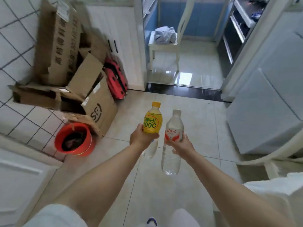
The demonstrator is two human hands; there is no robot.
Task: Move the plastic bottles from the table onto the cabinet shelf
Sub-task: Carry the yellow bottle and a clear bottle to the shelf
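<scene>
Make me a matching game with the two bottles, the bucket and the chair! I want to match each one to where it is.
Things:
1. yellow bottle
2. clear water bottle
3. red bucket
4. white chair

Places:
A. on the floor beside the cardboard boxes
B. held in the right hand
C. past the doorway, with crumpled cloth on its seat
D. held in the left hand

Pairs: 1-D, 2-B, 3-A, 4-C
</scene>
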